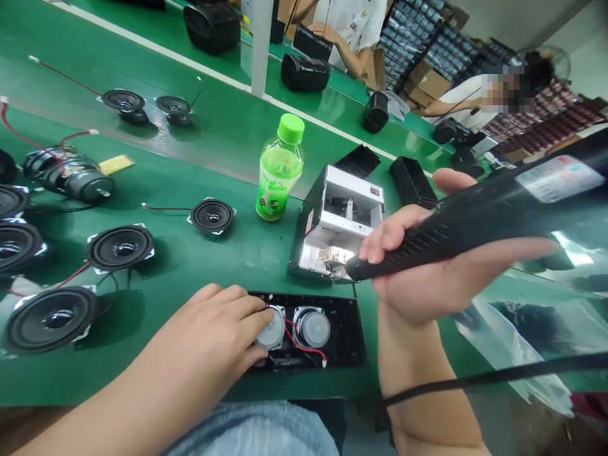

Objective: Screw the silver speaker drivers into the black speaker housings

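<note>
Near the table's front edge lies a black speaker panel (350, 339) with two round speakers in it, backs up. My left hand (218, 332) curls over the panel's left end, fingers and thumb gripping the left speaker (274, 332) and hiding part of it. The right speaker (316, 328) shows fully, red wires and a white plug beside it. My right hand (422, 282) is wrapped around a black electric screwdriver (475, 218), held tilted. Its tip end reaches the front of a white-and-black screw feeder (308, 231); whether a screw is on the bit cannot be made out.
Loose speakers (121, 247) with wires lie on the left. A green-capped bottle (279, 171) stands beside the feeder. A black cable (498, 377) crosses my right forearm near plastic bags (513, 354). Across the line are black speaker housings (304, 73) and two people.
</note>
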Action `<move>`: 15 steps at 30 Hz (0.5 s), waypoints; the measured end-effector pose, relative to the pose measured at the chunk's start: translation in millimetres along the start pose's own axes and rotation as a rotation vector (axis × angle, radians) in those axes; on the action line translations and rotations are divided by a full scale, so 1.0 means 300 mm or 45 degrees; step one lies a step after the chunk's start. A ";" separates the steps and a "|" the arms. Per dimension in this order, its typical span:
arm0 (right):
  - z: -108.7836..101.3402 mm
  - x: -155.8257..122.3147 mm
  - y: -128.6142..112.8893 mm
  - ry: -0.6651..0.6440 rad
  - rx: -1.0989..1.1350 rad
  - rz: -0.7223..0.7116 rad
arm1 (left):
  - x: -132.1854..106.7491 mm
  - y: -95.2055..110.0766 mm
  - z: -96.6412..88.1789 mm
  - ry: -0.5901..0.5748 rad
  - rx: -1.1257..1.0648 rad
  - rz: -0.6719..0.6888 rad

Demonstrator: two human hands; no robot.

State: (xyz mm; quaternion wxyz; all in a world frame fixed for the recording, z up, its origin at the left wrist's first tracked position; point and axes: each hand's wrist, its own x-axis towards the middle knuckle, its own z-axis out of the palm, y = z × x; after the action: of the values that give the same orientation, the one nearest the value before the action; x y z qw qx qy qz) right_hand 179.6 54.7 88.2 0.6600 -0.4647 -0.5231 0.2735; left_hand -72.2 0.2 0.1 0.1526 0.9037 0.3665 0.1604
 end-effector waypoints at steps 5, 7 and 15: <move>-0.019 -0.051 -0.071 0.056 0.114 0.042 | -0.001 0.006 0.009 -0.039 0.007 -0.030; -0.014 -0.075 -0.106 0.102 0.111 0.035 | 0.000 0.009 0.007 -0.063 0.006 -0.048; 0.035 -0.135 -0.143 0.091 0.078 0.135 | 0.013 0.005 0.006 -0.093 -0.009 -0.034</move>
State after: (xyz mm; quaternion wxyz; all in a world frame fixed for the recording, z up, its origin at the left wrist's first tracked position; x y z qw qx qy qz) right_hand 152.0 5.8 109.2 0.6767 -0.4807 -0.4653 0.3075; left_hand -67.8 1.6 -0.2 0.1713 0.9035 0.3720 0.1265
